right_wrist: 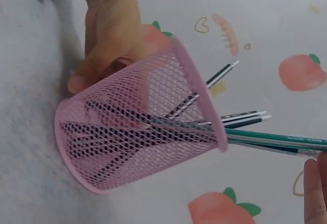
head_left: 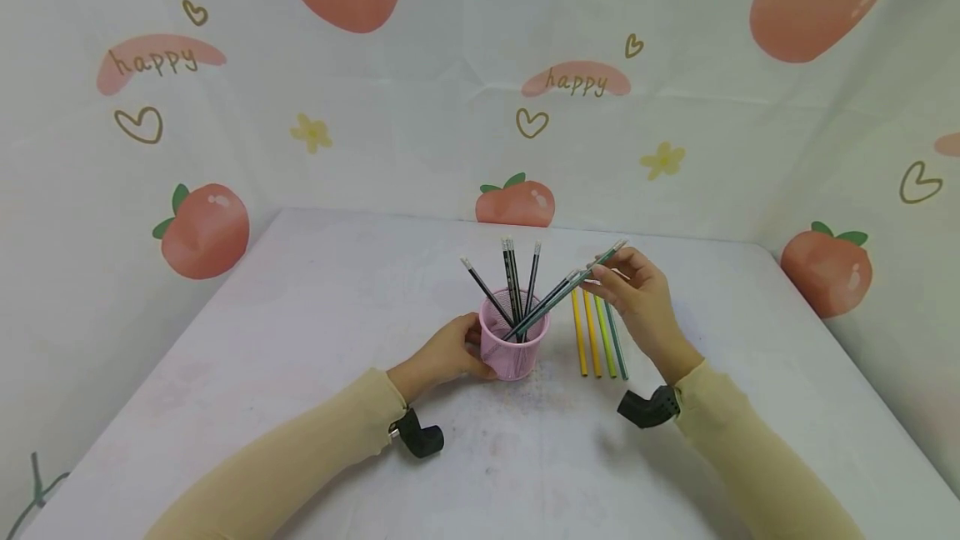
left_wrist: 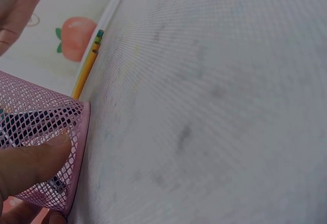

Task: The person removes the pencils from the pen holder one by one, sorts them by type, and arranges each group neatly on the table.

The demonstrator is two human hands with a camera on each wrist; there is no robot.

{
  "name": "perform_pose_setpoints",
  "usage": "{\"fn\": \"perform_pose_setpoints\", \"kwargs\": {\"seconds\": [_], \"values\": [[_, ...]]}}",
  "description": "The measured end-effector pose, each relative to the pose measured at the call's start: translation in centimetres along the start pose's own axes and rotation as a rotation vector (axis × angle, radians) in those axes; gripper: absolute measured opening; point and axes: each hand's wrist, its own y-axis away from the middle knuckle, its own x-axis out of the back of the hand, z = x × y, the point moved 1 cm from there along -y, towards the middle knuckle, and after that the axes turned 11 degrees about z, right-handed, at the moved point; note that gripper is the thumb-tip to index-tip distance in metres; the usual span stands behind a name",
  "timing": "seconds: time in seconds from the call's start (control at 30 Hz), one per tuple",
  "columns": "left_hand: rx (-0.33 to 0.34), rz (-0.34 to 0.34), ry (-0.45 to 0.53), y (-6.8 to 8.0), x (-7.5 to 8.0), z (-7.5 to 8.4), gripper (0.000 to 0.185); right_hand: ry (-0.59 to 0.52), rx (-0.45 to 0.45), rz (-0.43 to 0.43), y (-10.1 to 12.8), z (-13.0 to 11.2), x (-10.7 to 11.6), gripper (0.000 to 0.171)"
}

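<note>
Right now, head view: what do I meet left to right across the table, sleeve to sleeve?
Left sleeve → left hand → pink cup → yellow pencil → second yellow pencil → lime pencil → flat-lying green pencil → right sleeve

From the head I look forward and down across the bench [head_left: 337,298] to the backdrop [head_left: 435,65]. Both wrist views reach me turned sideways: the left skims low beside the pink cup [right_wrist: 135,142]; the right faces it close up. All three share that cup.
</note>
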Motion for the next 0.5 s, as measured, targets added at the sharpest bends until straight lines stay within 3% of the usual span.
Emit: {"fn": "perform_pose_setpoints", "kwargs": {"seconds": [0.5], "values": [[0.000,0.005,-0.007,0.0,0.0,0.1,0.069,-0.169,0.064,0.119,-1.0,-3.2,1.1,0.016]]}}
